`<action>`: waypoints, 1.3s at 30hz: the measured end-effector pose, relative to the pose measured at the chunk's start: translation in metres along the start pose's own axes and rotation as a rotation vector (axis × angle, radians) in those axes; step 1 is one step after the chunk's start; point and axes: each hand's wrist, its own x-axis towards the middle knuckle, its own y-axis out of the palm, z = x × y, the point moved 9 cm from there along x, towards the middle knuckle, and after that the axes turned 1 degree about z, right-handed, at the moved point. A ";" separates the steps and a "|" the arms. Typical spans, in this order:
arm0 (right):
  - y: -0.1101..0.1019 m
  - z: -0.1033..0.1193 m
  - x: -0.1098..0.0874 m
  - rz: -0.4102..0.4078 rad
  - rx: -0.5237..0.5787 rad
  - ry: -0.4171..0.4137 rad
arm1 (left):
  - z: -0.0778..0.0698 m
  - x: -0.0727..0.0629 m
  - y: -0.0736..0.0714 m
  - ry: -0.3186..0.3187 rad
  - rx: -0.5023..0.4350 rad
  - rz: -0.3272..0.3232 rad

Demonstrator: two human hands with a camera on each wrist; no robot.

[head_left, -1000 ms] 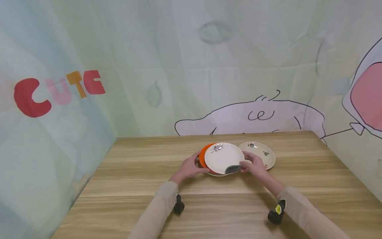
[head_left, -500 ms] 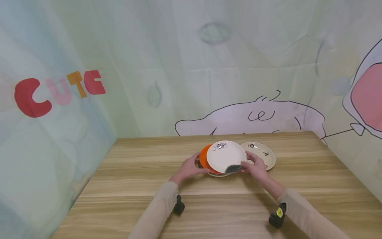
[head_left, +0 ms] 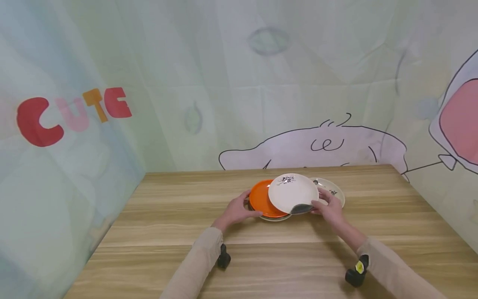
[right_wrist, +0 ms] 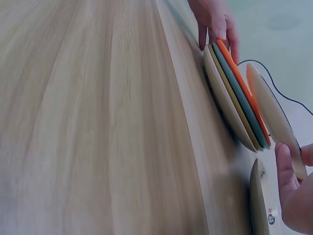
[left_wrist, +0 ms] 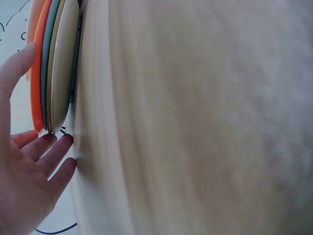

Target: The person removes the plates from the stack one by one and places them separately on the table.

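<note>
My right hand [head_left: 330, 209] pinches the right rim of a white plate [head_left: 291, 193] with a dark floral sprig and a dark green patch, thumb on top. The plate is raised and tilted, overlapping an orange plate [head_left: 260, 201] in the head view. That orange plate tops a stack; below it show a teal plate [left_wrist: 50, 58], a thin yellow-brown edge [left_wrist: 54, 73] and a cream plate [left_wrist: 65, 68]. With spread, fairly straight fingers, my left hand [head_left: 236, 209] touches the stack's left side, thumb at the orange rim.
Behind the white plate, to the right of the stack, a cream plate [head_left: 337, 197] with small printed motifs lies on the wooden table [head_left: 276, 265]. A printed curtain [head_left: 186, 83] hangs beyond the table's back edge.
The white plate has moved right and slightly up with my right hand, so more of the orange plate shows. It now covers part of the cream plate. My left hand has stayed put.
</note>
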 end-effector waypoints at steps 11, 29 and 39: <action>-0.026 0.004 -0.006 -0.040 0.022 -0.020 | 0.002 0.001 0.001 -0.014 0.000 0.001; -0.077 -0.002 -0.010 -0.107 -0.003 0.026 | 0.002 -0.002 0.001 -0.011 -0.009 0.004; -0.107 -0.016 -0.007 -0.163 0.045 0.003 | 0.003 0.000 0.001 -0.020 -0.009 -0.003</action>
